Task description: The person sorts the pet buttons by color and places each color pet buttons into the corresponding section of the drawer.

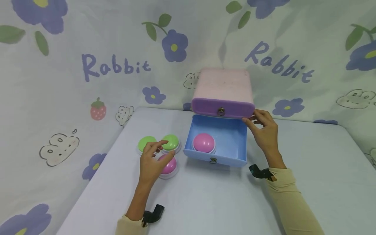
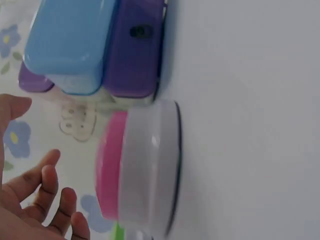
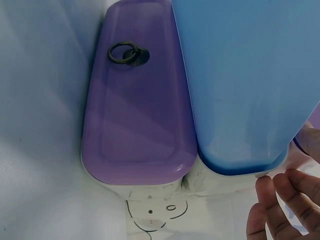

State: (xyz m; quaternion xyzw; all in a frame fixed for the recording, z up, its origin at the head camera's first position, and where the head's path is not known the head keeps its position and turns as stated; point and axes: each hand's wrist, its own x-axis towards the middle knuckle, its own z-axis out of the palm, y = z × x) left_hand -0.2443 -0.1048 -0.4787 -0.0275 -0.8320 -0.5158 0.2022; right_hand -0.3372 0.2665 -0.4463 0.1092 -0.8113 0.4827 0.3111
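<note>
A small drawer cabinet (image 1: 224,83) stands at the back of the table, its blue middle drawer (image 1: 232,140) pulled out. Inside that drawer lies a pink domed push button (image 1: 204,143) with a white base. My right hand (image 1: 265,132) holds the cabinet's right front edge, thumb at the front and fingertips on the side. Left of the drawer, my left hand (image 1: 152,166) hovers with thumb and fingers spread, nothing between them. Under it sits another pink push button (image 1: 169,165), partly hidden by the hand in the head view. Two green push buttons, one left (image 1: 147,142) and one right (image 1: 171,142), lie behind.
The purple top drawer (image 1: 205,106) is closed above the blue one. A purple bottom drawer (image 3: 140,110) with a ring pull (image 3: 122,53) is closed below. A flower-patterned cloth (image 1: 117,39) hangs behind the white table (image 1: 211,195).
</note>
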